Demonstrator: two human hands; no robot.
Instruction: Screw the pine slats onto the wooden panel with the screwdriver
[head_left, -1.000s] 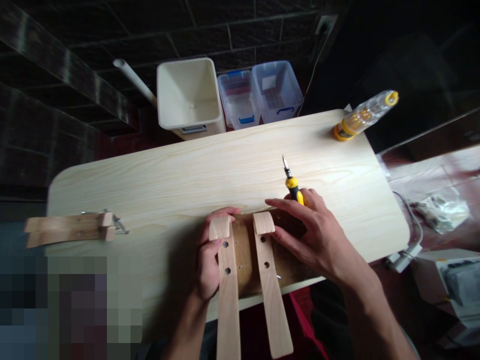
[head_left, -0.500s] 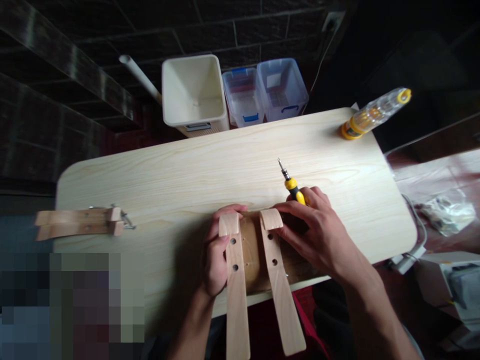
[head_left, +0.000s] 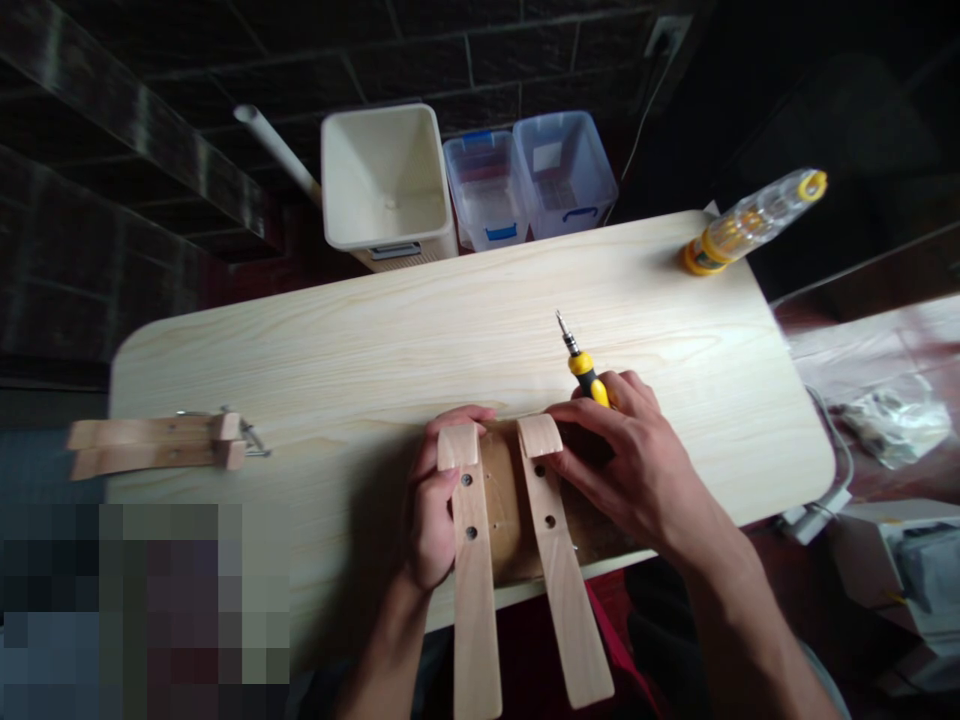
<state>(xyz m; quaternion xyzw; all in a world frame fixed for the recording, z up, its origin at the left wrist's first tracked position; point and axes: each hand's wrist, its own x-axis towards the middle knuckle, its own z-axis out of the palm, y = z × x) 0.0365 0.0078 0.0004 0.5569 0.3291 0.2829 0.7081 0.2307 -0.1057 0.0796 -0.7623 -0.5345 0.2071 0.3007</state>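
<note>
A brown wooden panel (head_left: 504, 505) lies at the near edge of the light wooden table (head_left: 375, 330). Two pale curved wooden legs rest on it and stick out past the edge toward me. My left hand (head_left: 429, 500) is wrapped round the left leg (head_left: 472, 570) near its top. My right hand (head_left: 634, 465) holds a yellow-handled screwdriver (head_left: 581, 362) under the palm, tip pointing away, while its fingers press against the right leg (head_left: 555, 550). Both legs show two screw holes.
Another pair of joined wooden legs (head_left: 154, 443) lies at the table's left end. A clear bottle with yellow cap (head_left: 750, 225) lies at the far right corner. A cream bin (head_left: 382, 185) and two clear plastic boxes (head_left: 529, 180) stand on the floor beyond.
My right fingers have closed in on the top of the right leg. The view shifted slightly; the hands and the legs otherwise hold their places.
</note>
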